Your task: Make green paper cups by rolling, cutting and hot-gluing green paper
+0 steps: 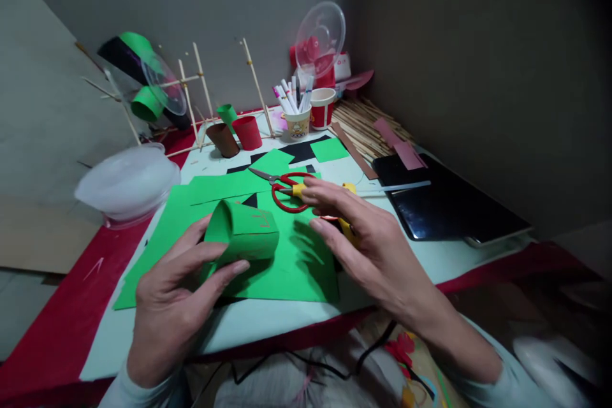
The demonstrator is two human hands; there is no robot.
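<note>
My left hand (pixel 174 290) grips a rolled green paper tube (pixel 243 233) between thumb and fingers, just above green paper sheets (pixel 287 261) on the table. My right hand (pixel 363 239) hovers to the right of the tube, fingers stretched out and apart, holding nothing. Its fingertips reach over red-handled scissors (pixel 287 190) and a yellow-handled tool (pixel 351 233) that lies partly hidden under the hand.
A clear plastic bowl (pixel 127 185) sits upside down at the left. Behind stand a bamboo stick frame (pixel 201 95), red, brown and green paper cups (pixel 239 131), a cup of markers (pixel 297 116) and a bundle of sticks (pixel 363 124). A dark tablet (pixel 444 204) lies at the right.
</note>
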